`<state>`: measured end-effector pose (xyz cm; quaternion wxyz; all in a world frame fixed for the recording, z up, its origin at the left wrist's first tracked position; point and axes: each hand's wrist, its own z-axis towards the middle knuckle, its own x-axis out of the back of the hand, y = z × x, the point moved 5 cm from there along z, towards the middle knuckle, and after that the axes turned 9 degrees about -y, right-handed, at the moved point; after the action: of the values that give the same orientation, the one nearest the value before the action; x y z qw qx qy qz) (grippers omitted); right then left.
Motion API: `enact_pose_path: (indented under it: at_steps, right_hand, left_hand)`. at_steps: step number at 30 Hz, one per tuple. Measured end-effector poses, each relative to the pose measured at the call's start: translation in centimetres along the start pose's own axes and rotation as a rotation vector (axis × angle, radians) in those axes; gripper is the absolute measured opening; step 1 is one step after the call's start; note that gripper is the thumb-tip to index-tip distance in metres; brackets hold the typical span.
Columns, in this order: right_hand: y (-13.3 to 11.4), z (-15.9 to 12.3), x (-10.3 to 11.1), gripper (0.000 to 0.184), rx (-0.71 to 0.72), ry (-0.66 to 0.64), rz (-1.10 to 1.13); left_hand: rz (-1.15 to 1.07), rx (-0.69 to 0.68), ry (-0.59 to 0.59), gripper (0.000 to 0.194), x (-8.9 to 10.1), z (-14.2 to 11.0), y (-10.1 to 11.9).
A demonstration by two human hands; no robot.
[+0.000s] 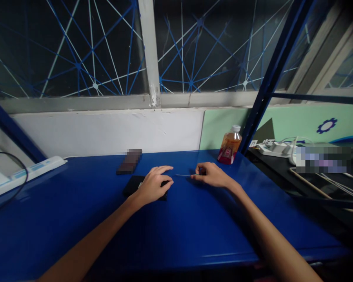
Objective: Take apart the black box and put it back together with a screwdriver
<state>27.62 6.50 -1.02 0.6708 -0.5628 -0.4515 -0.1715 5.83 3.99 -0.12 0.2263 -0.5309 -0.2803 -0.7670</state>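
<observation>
My right hand pinches a thin, straight metal-looking rod between thumb and fingers. The rod points left across the blue tabletop; its exact kind is too small to make out. Facing its tip, my left hand is open, thumb and fingers apart with nothing between them. Beneath and behind that hand lies a flat black object, partly covered by the hand, with a small pale patch showing beside the wrist.
A dark oblong box, partly blurred, lies near the wall. A bottle of amber drink stands at the table's back right. On the left is a white power strip with a black cable. Blue frame posts rise at both sides.
</observation>
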Motion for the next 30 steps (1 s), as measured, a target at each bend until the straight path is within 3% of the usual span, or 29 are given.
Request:
enact_pose_path:
  at_steps: [4, 9, 18, 25, 30]
  right_hand:
    - [0.4, 0.0, 0.4, 0.030, -0.034, 0.034, -0.023]
    - [0.3, 0.0, 0.4, 0.031, -0.032, 0.037, -0.036]
    - [0.0, -0.1, 0.5, 0.037, 0.008, 0.031, 0.012]
    - [-1.6, -0.7, -1.0, 0.042, 0.118, -0.277, 0.223]
    - [-2.5, -1.0, -2.6, 0.043, 0.073, -0.433, 0.265]
  left_hand:
    - [0.009, -0.020, -0.002, 0.023, -0.4, 0.2, 0.7]
    - [0.065, 0.079, 0.008, 0.044, -0.8, 0.3, 0.2]
    - [-0.069, 0.100, -0.088, 0.048, -1.0, -0.2, -0.7]
    - [0.009, 0.155, -0.064, 0.048, 0.2, -0.4, -2.7]
    - [0.066, 0.212, -0.247, 0.052, -1.3, -0.7, -4.6]
